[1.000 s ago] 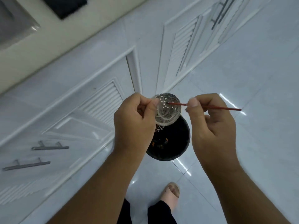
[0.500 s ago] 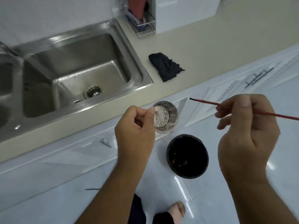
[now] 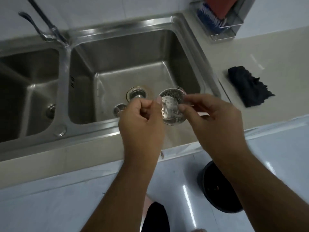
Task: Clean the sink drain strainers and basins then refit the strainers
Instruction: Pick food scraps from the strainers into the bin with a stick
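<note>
Below, beige tabletop [image 3: 260, 52] set with steel double sink [image 3: 133, 64], perforated strainer [image 3: 172, 106] held tilted above right basin's near edge, open side facing up, pinched by left hand [image 3: 142, 121] fingers [image 3: 158, 99] and right hand [image 3: 215, 118] fingers [image 3: 182, 107].

Bare forearms, no sleeves; dark trousers [image 3: 155, 218] below.

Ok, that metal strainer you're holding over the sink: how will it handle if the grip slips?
The strainer looks like thin perforated metal, so probably light and stiff. Its shiny surface may be slippery, especially if wet. Being round, it would likely roll or clatter into the basin if the left hand and right hand let go.
</note>
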{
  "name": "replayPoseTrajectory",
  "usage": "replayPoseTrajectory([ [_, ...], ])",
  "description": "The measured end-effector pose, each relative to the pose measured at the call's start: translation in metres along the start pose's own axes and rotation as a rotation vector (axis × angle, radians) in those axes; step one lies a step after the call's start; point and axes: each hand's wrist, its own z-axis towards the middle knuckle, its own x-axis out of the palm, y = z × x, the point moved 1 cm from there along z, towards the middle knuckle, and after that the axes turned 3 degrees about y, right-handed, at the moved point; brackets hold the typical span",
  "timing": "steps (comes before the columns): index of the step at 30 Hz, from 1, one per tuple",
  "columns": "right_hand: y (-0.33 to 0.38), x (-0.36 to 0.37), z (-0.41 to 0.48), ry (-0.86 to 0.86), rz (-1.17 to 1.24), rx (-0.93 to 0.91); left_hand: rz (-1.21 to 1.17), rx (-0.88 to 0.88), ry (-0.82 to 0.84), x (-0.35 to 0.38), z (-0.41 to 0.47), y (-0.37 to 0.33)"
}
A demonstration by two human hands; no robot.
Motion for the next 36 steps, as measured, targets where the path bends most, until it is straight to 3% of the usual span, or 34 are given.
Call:
replayPoseTrajectory([
  [5,-0.005,0.042,0.072,0.017,0.094,0.106,0.047,-0.112,0.015,-0.005,0.081,0.032],
  [11,-0.049,0.096,0.159,0.188,-0.027,0.216,0.065,-0.414,0.102,0.022,0.152,0.087],
  [15,-0.089,0.125,0.199,0.343,-0.138,0.212,0.119,-0.505,0.129,0.044,0.182,0.123],
  [19,-0.123,0.142,0.224,0.382,-0.258,0.181,0.164,-0.633,0.173,0.063,0.203,0.161],
  [29,-0.157,0.163,0.236,0.531,-0.35,0.192,0.379,-0.678,0.306,0.078,0.208,0.199],
  [36,-0.165,0.171,0.23,0.573,-0.32,0.22,0.325,-0.743,0.357,0.079,0.202,0.21],
])
